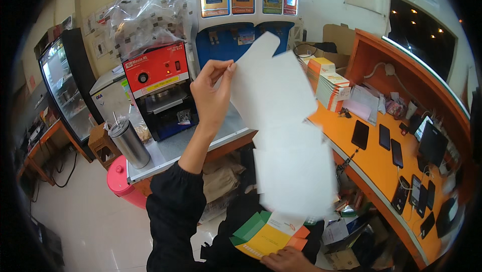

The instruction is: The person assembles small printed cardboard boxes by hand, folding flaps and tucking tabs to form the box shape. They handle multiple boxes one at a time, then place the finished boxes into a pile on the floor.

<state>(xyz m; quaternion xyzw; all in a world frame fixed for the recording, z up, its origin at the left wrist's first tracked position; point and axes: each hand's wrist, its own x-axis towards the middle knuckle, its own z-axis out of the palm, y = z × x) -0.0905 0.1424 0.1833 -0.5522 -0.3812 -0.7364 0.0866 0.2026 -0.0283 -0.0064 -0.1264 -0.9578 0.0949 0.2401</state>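
Head view, upper centre: the left hand pinches a smooth white card with rounded tabs. At lower centre, the right hand grasps a creased yellow-green carton.

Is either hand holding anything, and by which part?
The left hand pinches the white card by its upper left edge. The right hand lies on the lower edge of the yellow carton; whether it grips cannot be told.
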